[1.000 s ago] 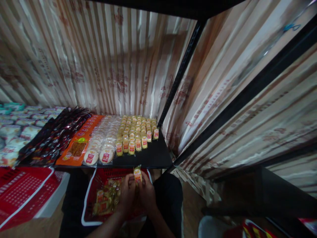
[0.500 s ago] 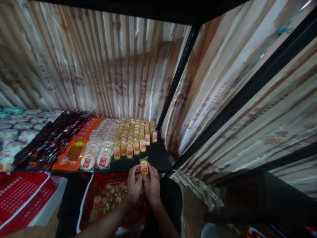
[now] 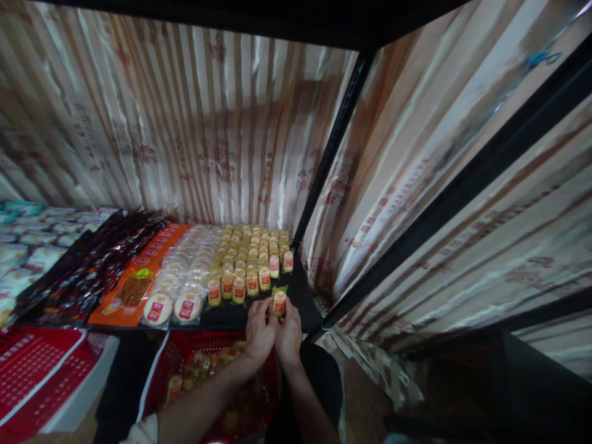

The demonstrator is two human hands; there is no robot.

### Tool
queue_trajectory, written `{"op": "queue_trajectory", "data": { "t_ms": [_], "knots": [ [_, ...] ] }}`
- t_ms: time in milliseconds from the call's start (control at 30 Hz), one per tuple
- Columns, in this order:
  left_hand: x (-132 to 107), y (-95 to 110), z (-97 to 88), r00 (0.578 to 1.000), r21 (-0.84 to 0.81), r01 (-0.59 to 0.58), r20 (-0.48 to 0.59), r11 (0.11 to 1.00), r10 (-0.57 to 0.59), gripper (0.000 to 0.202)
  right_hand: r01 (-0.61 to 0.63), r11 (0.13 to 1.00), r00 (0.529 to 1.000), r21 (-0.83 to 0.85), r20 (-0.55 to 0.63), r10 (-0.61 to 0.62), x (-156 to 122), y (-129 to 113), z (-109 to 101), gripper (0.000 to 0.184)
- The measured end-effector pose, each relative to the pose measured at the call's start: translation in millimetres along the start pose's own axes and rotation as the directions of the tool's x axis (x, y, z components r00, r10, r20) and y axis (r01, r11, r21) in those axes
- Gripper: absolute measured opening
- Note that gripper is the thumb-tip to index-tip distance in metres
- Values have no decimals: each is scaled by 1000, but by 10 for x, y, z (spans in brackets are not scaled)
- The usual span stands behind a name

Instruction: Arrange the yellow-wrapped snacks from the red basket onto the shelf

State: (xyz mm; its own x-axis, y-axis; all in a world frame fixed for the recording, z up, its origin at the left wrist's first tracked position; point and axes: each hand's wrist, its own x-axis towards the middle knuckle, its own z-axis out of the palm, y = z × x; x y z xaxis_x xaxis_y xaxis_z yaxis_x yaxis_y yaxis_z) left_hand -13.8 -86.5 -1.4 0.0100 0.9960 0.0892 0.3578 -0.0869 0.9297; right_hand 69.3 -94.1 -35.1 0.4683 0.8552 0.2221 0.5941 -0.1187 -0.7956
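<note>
Nearest, the red basket [image 3: 203,338] sits below the shelf [image 3: 308,302] edge, seemingly so that its loose wrapped snacks [image 3: 202,361] lie within easy reach. The left hand [image 3: 259,328] and right hand [image 3: 289,333], reaching forward with wrists close together, pinch one yellow packet [image 3: 279,301] from either side, apparently to keep it upright and face-on; it is at the front part of the shelf, contact undetermined. Beyond, similar packets [image 3: 250,254] stand in close rows, presumably to save space.
</note>
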Motion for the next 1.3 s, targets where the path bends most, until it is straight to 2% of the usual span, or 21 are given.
{"op": "queue_trajectory", "data": {
  "t_ms": [100, 267, 533, 700, 867, 1300],
  "knots": [
    [71, 4, 75, 1000, 53, -3, 27, 999, 2, 32, -29, 1000, 1000, 8, 1, 29, 84, 26, 10, 51],
    [155, -29, 185, 997, 10, 28, 68, 1000, -29, 34, -79, 996, 997, 35, 0, 79, 225, 39, 26, 53],
    [291, -45, 274, 998, -36, 18, 66, 999, -15, 31, -21, 1000, 999, 17, -34, 21, 443, 134, 161, 56],
    [380, -45, 276, 997, -24, 45, 63, 999, -43, 31, 16, 999, 997, 49, -77, -12, 553, 149, 219, 52],
    [451, -93, 244, 997, -3, 45, 64, 999, -45, 35, 1, 998, 995, 57, -99, 5, 668, 134, 261, 52],
    [474, -217, 252, 998, -24, 41, 55, 999, -40, 40, 1, 995, 998, 104, -69, 7, 805, 94, 376, 55]
  ]
}}
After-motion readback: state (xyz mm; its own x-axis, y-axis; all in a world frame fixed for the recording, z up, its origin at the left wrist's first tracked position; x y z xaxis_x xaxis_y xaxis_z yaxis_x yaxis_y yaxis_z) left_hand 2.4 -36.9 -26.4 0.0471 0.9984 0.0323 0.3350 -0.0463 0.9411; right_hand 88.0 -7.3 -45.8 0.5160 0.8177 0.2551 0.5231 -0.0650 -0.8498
